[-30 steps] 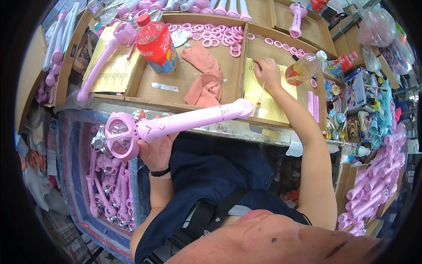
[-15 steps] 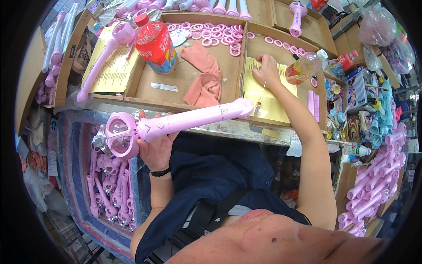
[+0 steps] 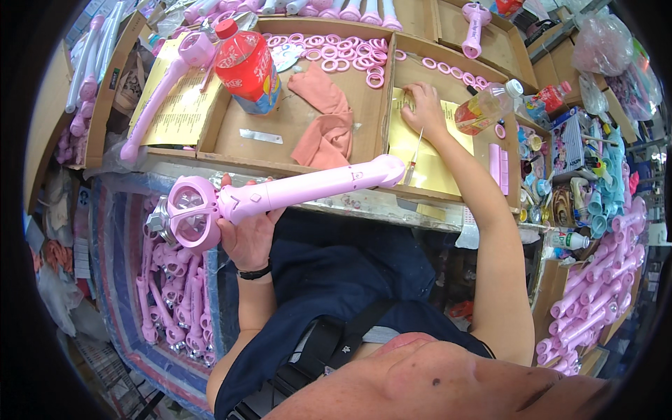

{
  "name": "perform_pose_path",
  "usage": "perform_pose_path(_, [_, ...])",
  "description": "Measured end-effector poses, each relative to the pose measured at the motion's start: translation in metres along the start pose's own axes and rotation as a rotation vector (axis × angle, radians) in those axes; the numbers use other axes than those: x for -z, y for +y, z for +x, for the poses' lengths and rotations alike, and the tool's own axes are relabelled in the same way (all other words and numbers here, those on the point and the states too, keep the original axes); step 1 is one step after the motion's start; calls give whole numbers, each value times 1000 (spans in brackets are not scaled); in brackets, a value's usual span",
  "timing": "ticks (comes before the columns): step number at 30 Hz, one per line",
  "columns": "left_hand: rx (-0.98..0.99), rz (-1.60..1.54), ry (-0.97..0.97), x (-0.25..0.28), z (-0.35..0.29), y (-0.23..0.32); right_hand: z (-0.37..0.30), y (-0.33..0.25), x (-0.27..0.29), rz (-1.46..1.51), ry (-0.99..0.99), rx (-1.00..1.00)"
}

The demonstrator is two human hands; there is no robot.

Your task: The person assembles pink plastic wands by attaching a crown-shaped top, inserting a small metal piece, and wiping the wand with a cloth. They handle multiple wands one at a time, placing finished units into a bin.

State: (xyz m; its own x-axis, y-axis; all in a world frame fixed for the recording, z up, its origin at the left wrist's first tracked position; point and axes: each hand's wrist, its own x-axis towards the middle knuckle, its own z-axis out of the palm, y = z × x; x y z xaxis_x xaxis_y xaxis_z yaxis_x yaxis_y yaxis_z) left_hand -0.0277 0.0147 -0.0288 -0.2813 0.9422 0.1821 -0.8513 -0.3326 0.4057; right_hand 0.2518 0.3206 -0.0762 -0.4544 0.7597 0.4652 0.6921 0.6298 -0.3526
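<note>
Wand (image 3: 280, 196) lying level across left hand (image 3: 245, 234), fingers wrapping neck beside round head. Right hand (image 3: 422, 105) pressing flat, empty, on yellow sheet (image 3: 427, 157), beyond far tip. Keeping wand steady, level.

The person wears a dark navy top, a black wristband (image 3: 253, 271) and a black shoulder strap (image 3: 329, 346).

Your right hand (image 3: 422, 105) has bare yellow sheet (image 3: 434, 157) toward you, but the tilted bottle (image 3: 484, 108) crowds its right, the tray's cardboard divider (image 3: 385, 105) walls its left, and the pink wand (image 3: 280, 196) spans the near edge.
</note>
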Motion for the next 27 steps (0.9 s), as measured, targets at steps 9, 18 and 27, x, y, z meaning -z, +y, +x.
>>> perform_pose_path(9, [7, 3, -5, -1, 0, -1, -3, 0, -5, -87, 90, 133])
perform_pose_path(18, [11, -46, -44, 0, 1, -2, -5, -1, -4, -119, 99, 107])
perform_pose_path(27, [18, -16, -23, -1, 2, -2, -3, -2, -4, -124, 111, 123])
